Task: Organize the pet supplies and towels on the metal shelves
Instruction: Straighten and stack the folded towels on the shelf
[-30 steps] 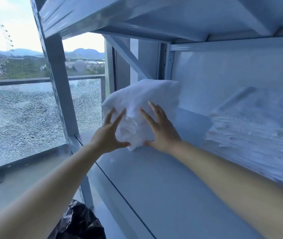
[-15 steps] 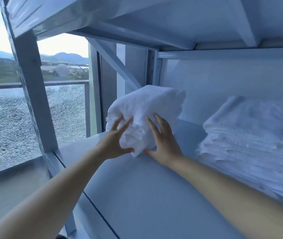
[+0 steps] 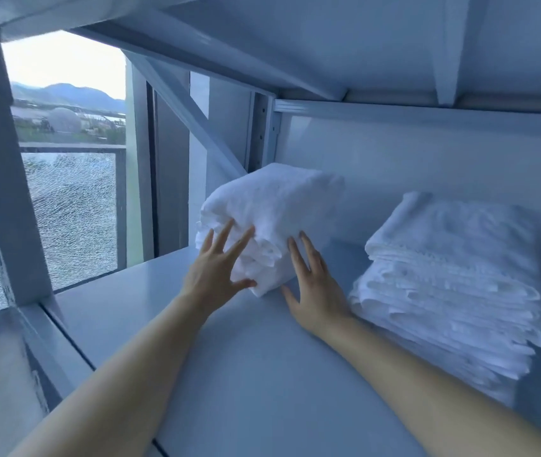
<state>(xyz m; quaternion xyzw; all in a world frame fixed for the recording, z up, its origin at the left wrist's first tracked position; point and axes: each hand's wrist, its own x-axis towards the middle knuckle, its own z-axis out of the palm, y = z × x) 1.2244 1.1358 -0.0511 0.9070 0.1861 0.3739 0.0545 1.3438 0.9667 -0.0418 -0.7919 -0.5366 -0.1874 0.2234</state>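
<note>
Metal shelf (image 3: pixel 236 374) holds a big towel stack (image 3: pixel 454 291) on the right; the folded towel bundle (image 3: pixel 272 219) sits left of it, placement underway; left hand (image 3: pixel 213 275) and right hand (image 3: pixel 315 291) splayed flat against it, clasping nothing; next, likely square it.

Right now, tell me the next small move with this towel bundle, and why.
Probably slide the folded towel bundle further back. Both hands, left hand and right hand, press its near end, and bare shelf lies beside the neat towel stack.
</note>
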